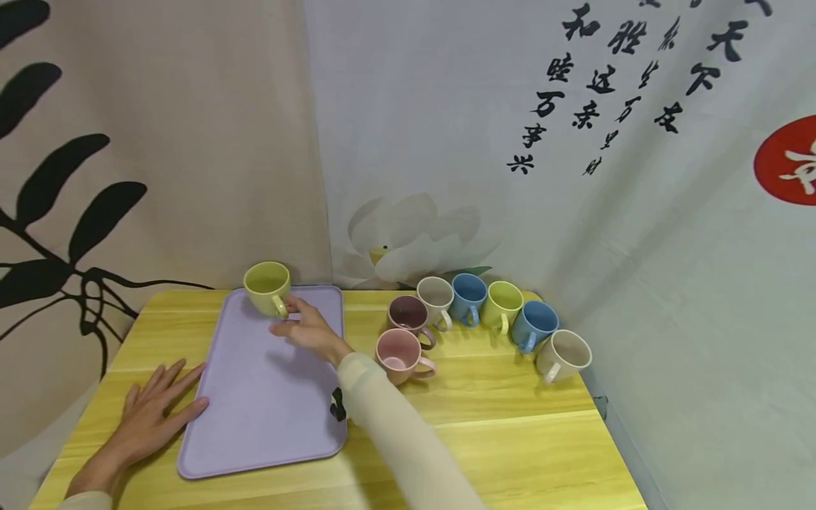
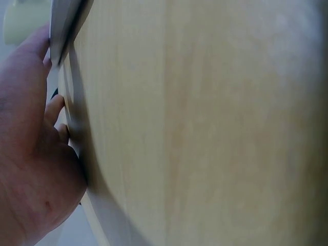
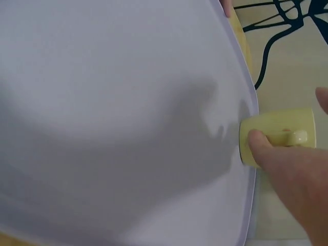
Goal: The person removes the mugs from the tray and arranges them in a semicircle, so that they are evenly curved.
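A yellow-green mug (image 1: 266,287) is at the far edge of the lilac tray (image 1: 268,411), its handle toward my right hand (image 1: 312,329). That hand holds the mug by the handle; in the right wrist view the thumb (image 3: 260,143) lies along the handle side of the mug (image 3: 277,120). Whether the mug's base fully rests on the tray is hard to tell. On the left, my left hand (image 1: 153,418) lies with fingers spread, fingertips and thumb at the tray's left rim. The left wrist view shows this hand (image 2: 36,154) beside the tray edge (image 2: 66,25).
Right of the tray stand a pink mug (image 1: 400,354), a maroon mug (image 1: 408,312), two whitish mugs (image 1: 564,354), two blue mugs (image 1: 534,326) and another yellow-green mug (image 1: 502,304). The wooden table (image 1: 497,439) meets a printed curtain (image 1: 408,142) at the back.
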`<move>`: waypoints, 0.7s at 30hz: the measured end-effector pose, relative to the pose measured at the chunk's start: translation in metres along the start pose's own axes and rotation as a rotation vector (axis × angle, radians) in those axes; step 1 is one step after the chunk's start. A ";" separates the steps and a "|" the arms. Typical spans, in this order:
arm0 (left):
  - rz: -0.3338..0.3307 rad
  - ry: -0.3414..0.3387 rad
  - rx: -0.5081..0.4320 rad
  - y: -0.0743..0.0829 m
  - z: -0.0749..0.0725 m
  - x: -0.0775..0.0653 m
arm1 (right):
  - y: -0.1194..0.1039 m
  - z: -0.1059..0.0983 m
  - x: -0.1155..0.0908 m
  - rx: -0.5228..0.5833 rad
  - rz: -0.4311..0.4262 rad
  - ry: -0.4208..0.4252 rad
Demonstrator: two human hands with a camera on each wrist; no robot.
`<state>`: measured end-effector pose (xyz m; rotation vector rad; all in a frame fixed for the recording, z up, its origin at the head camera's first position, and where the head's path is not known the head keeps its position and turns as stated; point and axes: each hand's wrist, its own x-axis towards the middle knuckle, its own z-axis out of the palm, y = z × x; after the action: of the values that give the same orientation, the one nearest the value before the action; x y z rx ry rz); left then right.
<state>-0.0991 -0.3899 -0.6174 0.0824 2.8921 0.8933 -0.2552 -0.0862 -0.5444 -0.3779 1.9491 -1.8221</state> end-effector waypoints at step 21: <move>0.002 -0.005 0.013 0.000 0.000 0.002 | 0.019 0.004 -0.030 -0.269 -0.088 0.298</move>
<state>-0.1014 -0.3894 -0.6175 0.0891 2.8936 0.8742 -0.2258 -0.0734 -0.5589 -0.2911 2.4298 -1.7534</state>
